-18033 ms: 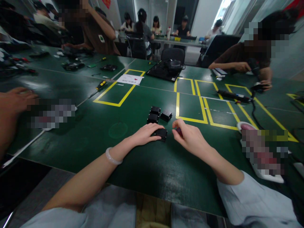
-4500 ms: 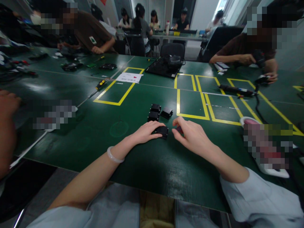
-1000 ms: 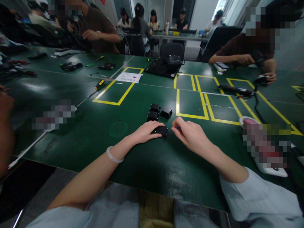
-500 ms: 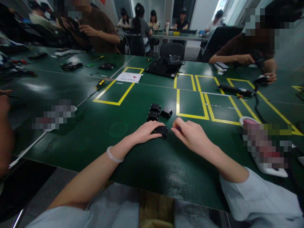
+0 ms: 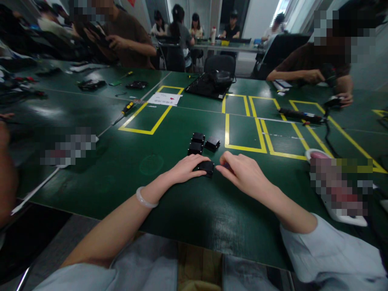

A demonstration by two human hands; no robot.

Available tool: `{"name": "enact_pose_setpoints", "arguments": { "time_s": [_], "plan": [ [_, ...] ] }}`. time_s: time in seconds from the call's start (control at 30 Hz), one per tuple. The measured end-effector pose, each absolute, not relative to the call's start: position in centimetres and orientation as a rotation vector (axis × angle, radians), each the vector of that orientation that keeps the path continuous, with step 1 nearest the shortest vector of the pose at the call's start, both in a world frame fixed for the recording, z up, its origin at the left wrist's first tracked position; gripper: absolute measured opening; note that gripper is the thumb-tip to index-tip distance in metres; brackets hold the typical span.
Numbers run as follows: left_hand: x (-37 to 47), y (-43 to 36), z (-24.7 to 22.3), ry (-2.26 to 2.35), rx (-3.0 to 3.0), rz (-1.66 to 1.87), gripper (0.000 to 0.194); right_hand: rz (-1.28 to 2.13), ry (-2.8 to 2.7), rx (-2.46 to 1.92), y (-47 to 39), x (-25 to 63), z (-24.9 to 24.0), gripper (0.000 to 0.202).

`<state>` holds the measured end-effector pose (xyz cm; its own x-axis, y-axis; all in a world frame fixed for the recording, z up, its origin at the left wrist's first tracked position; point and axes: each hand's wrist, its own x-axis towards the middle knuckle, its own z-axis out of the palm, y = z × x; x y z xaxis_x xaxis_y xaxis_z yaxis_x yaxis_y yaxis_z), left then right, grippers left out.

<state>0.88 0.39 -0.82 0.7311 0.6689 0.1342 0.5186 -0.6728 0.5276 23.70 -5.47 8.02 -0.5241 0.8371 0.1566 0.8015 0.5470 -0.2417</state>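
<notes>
My left hand [image 5: 191, 167] is closed around a small black box-shaped part [image 5: 206, 166] on the green table, thumb on the near side and fingers on the far side. Just right of that part is my right hand [image 5: 239, 169], its fingers curled and thumb reaching toward the part's right end. Something small and dark shows between those fingers, too hidden to name. Beyond my left hand sit two similar black parts [image 5: 196, 146], one behind the other. Another black part [image 5: 212, 143] lies at an angle to their right.
Yellow tape rectangles [image 5: 247, 149] mark the green table [image 5: 188, 218]. A white tray [image 5: 348, 220] stands at right, a yellow-black screwdriver [image 5: 127, 107] lies at left, and a black flat panel [image 5: 203, 89] lies farther back. Other people sit around the table, one handling a black device [image 5: 330, 74].
My right thumb has shifted slightly left, toward the held part, and the fingers have opened a little from it. My left hand and the black parts stay put.
</notes>
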Motion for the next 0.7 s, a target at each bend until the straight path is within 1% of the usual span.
{"name": "enact_pose_setpoints", "arguments": {
  "time_s": [0.2, 0.4, 0.53, 0.7],
  "plan": [
    [0.83, 0.49, -1.03, 0.896, 2.485, 0.452, 0.041, 0.202, -2.486, -1.401, -5.28, 23.8, 7.64, 0.018],
    [0.85, 0.43, -0.86, 0.895, 2.469, 0.454, 0.04, 0.248, -2.437, -1.373, -5.49, 23.74, 7.5, 0.023],
    [0.88, 0.4, -0.81, 0.899, 2.468, 0.45, 0.041, 0.261, -2.462, -1.36, -5.49, 23.72, 7.76, 0.018],
    [0.86, 0.4, -0.87, 0.898, 2.47, 0.455, 0.041, 0.213, -2.527, -1.386, -5.3, 23.82, 7.85, 0.023]
  ]
}}
